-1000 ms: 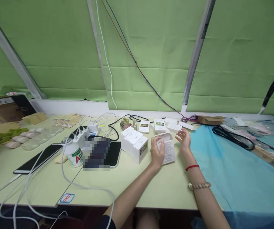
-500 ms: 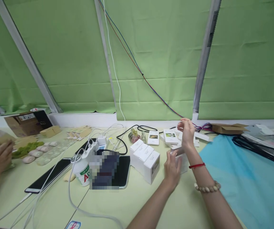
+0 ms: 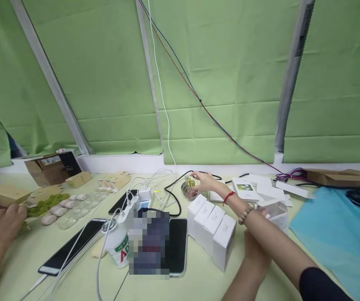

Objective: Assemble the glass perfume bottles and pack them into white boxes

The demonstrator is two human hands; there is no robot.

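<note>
My right hand point(image 3: 205, 182), wearing a red cord and a beaded bracelet, reaches leftward across my left arm with its fingers apart. Its fingertips are beside several small gold-capped bottles point(image 3: 191, 183), which stand by a round glass thing with pinkish contents point(image 3: 188, 192). Largely covered by my right forearm, my left hand point(image 3: 257, 240) grips a white box point(image 3: 278, 214) with a pale, see-through-looking side. A row of closed white boxes point(image 3: 213, 223) stands to the left of my arms.
Flat white cartons point(image 3: 245, 189) lie behind my arms. Blue sheeting point(image 3: 333, 234) covers the right side. Phones point(image 3: 73, 246), a white bottle point(image 3: 119, 246) and cables fill the left. Another person's hand point(image 3: 1, 221) is at far left, near an egg-like tray point(image 3: 69, 213).
My right hand has moved from above the box in my left hand leftward to the gold-capped bottles. My left hand keeps the box. The view has shifted left.
</note>
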